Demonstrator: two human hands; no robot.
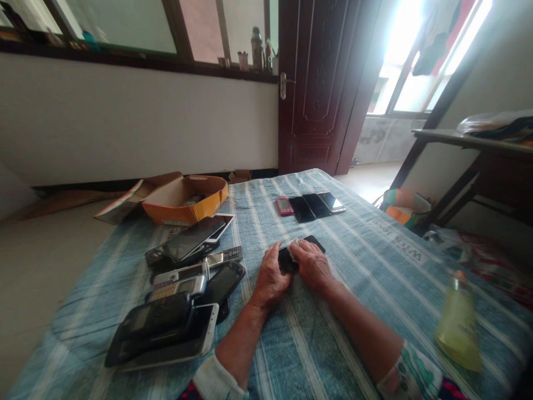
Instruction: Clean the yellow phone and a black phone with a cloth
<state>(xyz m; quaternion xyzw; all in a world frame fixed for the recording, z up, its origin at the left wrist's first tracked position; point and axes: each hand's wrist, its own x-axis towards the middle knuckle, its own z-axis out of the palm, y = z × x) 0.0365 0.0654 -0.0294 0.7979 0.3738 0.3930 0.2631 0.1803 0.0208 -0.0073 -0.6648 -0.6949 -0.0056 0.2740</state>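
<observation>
A black smartphone (315, 242) lies in front of me on the striped blue cloth (266, 344). Its left end is gripped by my left hand (270, 276), with the thumb along the near side and the fingers at the far side. My right hand (313, 266) is closed on a crumpled white tissue (294, 249) and presses it against the phone's screen. Part of the phone is hidden under my right hand. To the left of my hands lies a loose pile of phones, with a black smartphone (222, 284) nearest to my left hand.
An orange cardboard box (212, 191) stands open at the far left, behind a keypad phone (224, 256). Farther back, a pink phone (285, 206) and several dark smartphones (318, 205) lie in a row. A yellow-green bottle (458, 325) is at the right.
</observation>
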